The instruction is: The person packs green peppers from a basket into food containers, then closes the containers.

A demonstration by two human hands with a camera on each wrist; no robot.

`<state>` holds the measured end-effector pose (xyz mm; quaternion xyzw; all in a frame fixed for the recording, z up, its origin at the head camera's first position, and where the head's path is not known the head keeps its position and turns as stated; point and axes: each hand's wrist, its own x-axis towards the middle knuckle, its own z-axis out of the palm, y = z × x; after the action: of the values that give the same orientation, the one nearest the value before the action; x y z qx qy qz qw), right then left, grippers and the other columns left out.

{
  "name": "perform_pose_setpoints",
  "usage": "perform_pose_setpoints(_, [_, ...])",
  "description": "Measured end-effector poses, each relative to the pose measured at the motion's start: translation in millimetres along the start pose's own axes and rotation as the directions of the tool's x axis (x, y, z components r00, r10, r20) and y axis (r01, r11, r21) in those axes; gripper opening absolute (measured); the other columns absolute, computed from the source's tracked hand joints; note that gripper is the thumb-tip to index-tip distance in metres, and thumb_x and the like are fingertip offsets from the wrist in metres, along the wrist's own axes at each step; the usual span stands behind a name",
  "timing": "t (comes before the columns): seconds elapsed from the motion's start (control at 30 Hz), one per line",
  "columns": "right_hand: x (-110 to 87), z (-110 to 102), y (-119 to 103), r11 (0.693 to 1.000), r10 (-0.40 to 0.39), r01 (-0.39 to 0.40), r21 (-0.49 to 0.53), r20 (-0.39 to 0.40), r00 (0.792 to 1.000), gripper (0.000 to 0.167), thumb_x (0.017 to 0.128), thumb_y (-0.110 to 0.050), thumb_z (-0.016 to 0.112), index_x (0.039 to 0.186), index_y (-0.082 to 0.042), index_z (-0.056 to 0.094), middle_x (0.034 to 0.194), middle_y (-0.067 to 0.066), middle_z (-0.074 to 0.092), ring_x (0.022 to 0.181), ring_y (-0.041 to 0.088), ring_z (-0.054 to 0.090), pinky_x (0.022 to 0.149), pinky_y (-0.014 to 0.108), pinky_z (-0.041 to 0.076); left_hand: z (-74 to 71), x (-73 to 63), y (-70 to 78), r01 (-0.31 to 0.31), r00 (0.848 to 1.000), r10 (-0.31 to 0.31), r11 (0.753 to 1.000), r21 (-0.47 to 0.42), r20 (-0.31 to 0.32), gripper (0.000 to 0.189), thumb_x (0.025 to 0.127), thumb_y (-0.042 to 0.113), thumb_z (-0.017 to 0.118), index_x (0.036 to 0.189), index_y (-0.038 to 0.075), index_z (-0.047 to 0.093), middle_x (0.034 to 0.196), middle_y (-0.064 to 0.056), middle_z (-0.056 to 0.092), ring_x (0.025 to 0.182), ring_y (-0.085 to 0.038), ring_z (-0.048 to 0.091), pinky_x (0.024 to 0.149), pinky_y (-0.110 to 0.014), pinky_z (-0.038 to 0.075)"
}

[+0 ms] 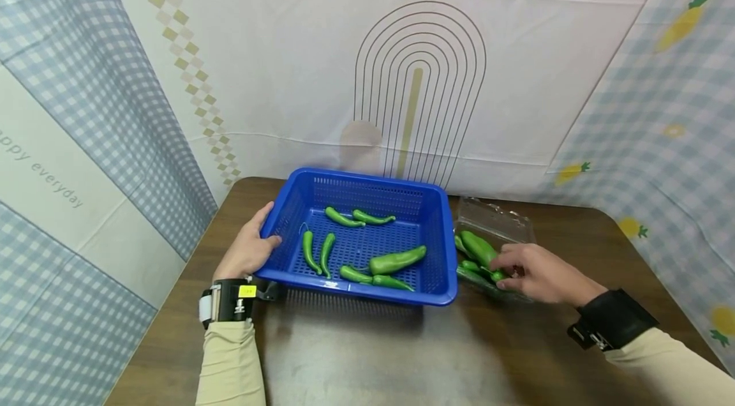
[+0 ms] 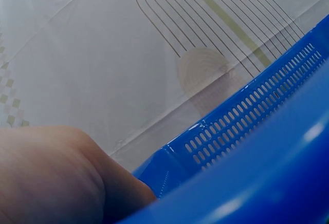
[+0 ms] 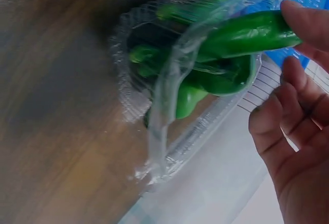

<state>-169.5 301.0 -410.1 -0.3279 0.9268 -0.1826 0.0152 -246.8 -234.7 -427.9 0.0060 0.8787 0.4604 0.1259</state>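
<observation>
1. Green pepper (image 3: 252, 35), one end pinched by the right hand (image 1: 541, 272), at the clear container's (image 3: 159, 126) edge; best drawn out lengthwise.
2. Left hand (image 1: 247, 249) grips the blue basket's (image 1: 356, 288) rim; holding it steady helps.
3. More peppers (image 1: 397, 260) lie in both.

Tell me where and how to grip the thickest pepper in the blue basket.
Probably pinch the thickest pepper across its broad middle, coming down from above. It lies on its side, long and tapered, so the middle should be steadier than the narrow right end. The basket walls surround it, and two smaller peppers crowd its near side.
</observation>
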Motion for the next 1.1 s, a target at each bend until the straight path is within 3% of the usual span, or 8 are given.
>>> perform_pose_setpoints(0.2, [-7.7,3,0,0.997,0.077,-0.076,-0.013,0.03,0.997,0.021,0.087,-0.012,0.081,0.108,-0.018,0.079,0.091,-0.016,0.066,0.076,-0.006,0.052,0.063,0.021,0.043,0.2,0.0,-0.6,-0.006,1.0,0.006,1.0,-0.003,-0.001,0.077,0.105,0.01,0.046,0.17,0.02,0.005,0.172,-0.026,0.021,0.142,-0.048,0.04,0.115,-0.07,0.034])
perform_pose_setpoints(0.37, [-14.8,8,2,0.987,0.157,-0.158,0.027,0.043,0.987,0.022,0.09,-0.013,0.079,0.112,-0.015,0.078,0.08,-0.017,0.057,0.066,-0.006,0.043,0.059,0.021,0.036,0.7,0.0,-1.3,-0.01,1.0,0.01,1.0,-0.01,-0.002,0.077,0.105,0.01,0.046,0.17,0.021,0.005,0.172,-0.026,0.02,0.144,-0.048,0.038,0.116,-0.07,0.033])
perform_pose_setpoints(0.67, [-24.2,22,9,0.979,0.176,-0.167,0.114,-0.078,0.981,0.014,0.096,-0.013,0.073,0.108,-0.018,0.078,0.094,-0.009,0.073,0.074,-0.007,0.056,0.063,0.022,0.046,1.2,0.2,-1.0,-0.003,1.0,0.003,1.0,-0.021,0.0,0.077,0.106,0.009,0.046,0.17,0.021,0.004,0.172,-0.025,0.019,0.145,-0.049,0.036,0.117,-0.071,0.031])
perform_pose_setpoints(0.8, [-27.3,27,9,0.966,0.235,-0.216,0.144,-0.131,0.963,0.017,0.09,-0.01,0.079,0.105,-0.016,0.075,0.073,-0.012,0.054,0.062,-0.005,0.042,0.058,0.022,0.036,1.3,0.3,-1.0,-0.003,1.0,0.003,1.0,-0.023,0.004,0.078,0.106,0.009,0.046,0.17,0.021,0.004,0.172,-0.025,0.019,0.145,-0.049,0.036,0.117,-0.071,0.031])
perform_pose_setpoints(0.87, [-28.4,28,9,0.961,0.264,-0.246,0.126,-0.158,0.952,0.022,0.088,-0.012,0.081,0.107,-0.016,0.07,0.071,-0.011,0.045,0.061,-0.003,0.037,0.059,0.024,0.031,0.9,0.3,-0.9,-0.003,1.0,0.003,1.0,-0.027,0.005,0.078,0.106,0.009,0.046,0.17,0.021,0.004,0.173,-0.025,0.019,0.146,-0.049,0.036,0.118,-0.071,0.03])
perform_pose_setpoints(0.97, [-30.2,29,11,0.95,0.312,-0.3,0.089,-0.211,0.926,0.03,0.087,-0.017,0.083,0.11,-0.014,0.065,0.081,-0.003,0.051,0.069,0.004,0.042,0.064,0.026,0.033,0.2,-0.2,-0.4,-0.001,1.0,0.002,0.999,-0.032,0.005,0.078,0.106,0.009,0.046,0.17,0.021,0.004,0.173,-0.024,0.018,0.146,-0.049,0.035,0.118,-0.071,0.03])
perform_pose_setpoints(1.1, [-32.1,30,12,0.927,0.373,-0.372,0.049,-0.243,0.896,0.052,0.088,-0.027,0.083,0.127,-0.003,0.057,0.114,0.016,0.06,0.102,0.028,0.052,0.084,0.041,0.041,0.3,-0.7,-0.4,0.001,1.0,0.0,0.999,-0.036,0.006,0.078,0.106,0.009,0.046,0.17,0.021,0.004,0.173,-0.024,0.018,0.147,-0.049,0.035,0.117,-0.071,0.031])
